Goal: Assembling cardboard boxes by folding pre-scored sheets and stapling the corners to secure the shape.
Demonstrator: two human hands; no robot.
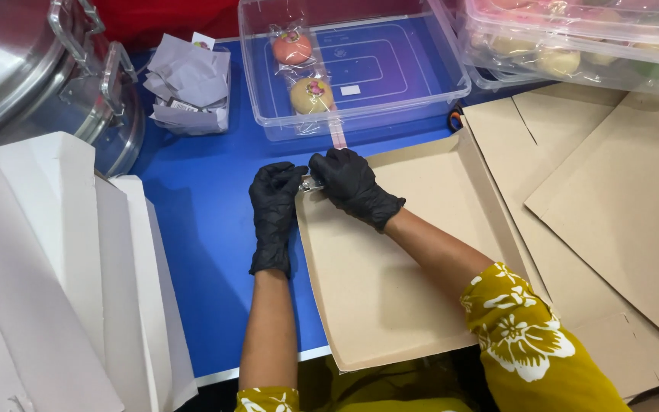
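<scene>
Both my hands wear black gloves. My left hand (274,214) and my right hand (352,185) meet at the far left corner of a flat brown cardboard box (390,290) on the blue table (200,221). Between the fingertips sits a small shiny clear piece (310,183), pinched by both hands; what it is I cannot tell. My right forearm lies across the box floor.
A clear plastic tub (390,65) behind the box holds a wrapped pink sweet (292,47) and a wrapped yellow one (311,95). Stacked clear tubs (581,38) stand far right, flat cardboard sheets (612,198) right, white folded boxes (62,275) left, a steel pot (40,76) and paper scraps (189,84) far left.
</scene>
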